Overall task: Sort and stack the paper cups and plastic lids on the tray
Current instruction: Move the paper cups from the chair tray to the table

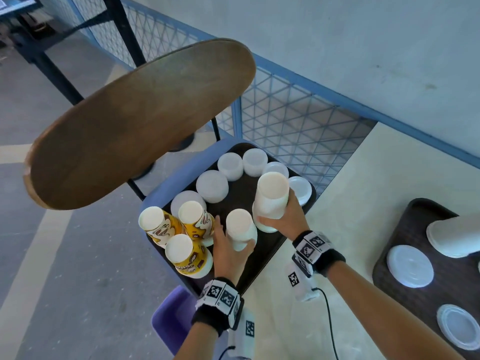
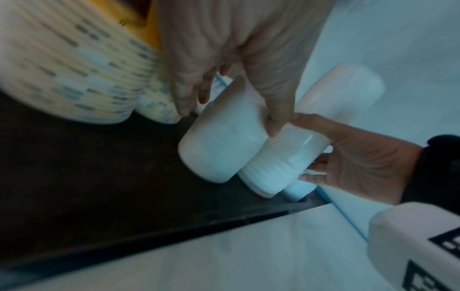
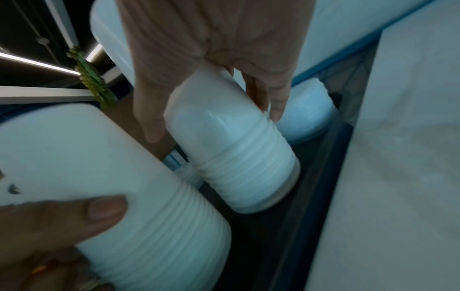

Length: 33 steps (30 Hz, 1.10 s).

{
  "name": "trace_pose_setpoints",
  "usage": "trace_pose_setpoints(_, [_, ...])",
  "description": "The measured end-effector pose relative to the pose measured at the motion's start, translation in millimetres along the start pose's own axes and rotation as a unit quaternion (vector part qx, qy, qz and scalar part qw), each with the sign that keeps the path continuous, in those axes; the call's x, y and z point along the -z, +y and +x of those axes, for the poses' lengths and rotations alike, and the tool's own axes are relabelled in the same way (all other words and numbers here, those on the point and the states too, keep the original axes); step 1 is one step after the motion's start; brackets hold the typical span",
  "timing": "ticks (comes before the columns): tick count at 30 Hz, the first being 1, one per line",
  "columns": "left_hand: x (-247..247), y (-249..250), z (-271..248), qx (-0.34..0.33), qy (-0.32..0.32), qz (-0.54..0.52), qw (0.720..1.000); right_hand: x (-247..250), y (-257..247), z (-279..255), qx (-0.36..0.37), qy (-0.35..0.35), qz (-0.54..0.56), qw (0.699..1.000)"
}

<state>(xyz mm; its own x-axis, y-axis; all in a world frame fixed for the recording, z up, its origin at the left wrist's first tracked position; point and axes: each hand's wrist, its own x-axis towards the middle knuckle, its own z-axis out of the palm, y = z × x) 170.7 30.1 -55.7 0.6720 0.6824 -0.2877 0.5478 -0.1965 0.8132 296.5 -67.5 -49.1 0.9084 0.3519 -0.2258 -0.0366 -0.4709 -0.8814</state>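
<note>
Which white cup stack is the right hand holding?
The taller white stack at the tray's right edge. The right hand grips it; the shorter stack is in the left hand.

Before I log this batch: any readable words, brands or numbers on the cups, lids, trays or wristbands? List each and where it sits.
None can be read.
Yellow printed cups: cartoon artwork and dark marks, too small and blurred to read.
Wristbands: black-and-white square code markers, no letters.
White cup stacks and lids: no print visible.

A pale desk (image 1: 350, 193) carries two dark trays. One tray (image 1: 262, 258) overhangs its left edge. The other tray (image 1: 415, 271) lies at the right.
</note>
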Motion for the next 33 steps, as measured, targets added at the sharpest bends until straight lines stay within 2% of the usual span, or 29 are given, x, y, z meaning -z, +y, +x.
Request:
trace_pose_setpoints(8, [-32, -36, 17, 0.042, 0.001, -0.052, 0.998, -10, 18, 1, -0.095, 0.0, -0.004, 0.995])
trace_pose_setpoints(15, [-30, -35, 15, 0.022, 0.001, -0.083, 0.996, -11, 20, -1, -0.093, 0.004, 0.009, 0.996])
trace_pose_setpoints(20, [-24, -29, 6, 0.001, 0.012, -0.105, 0.994, -1, 11, -18, -0.073, 0.028, 0.067, 0.995])
trace_pose_setpoints(25, [-25, 6, -7, -0.058, 0.014, -0.134, 0.989, 44, 1, -47, -0.022, 0.067, 0.107, 0.992])
trace_pose_setpoints(27, [-37, 32, -21, -0.078, -0.006, -0.146, 0.986, 76, 6, -64, -0.008, 0.105, 0.119, 0.987])
trace_pose_setpoints(30, [-68, 75, -50, -0.123, -0.062, -0.153, 0.979, 134, 21, -93, -0.015, 0.128, 0.101, 0.987])
trace_pose_setpoints(33, [-119, 106, -95, -0.173, -0.14, -0.157, 0.962, 204, 54, -142, -0.021, 0.218, 0.095, 0.971])
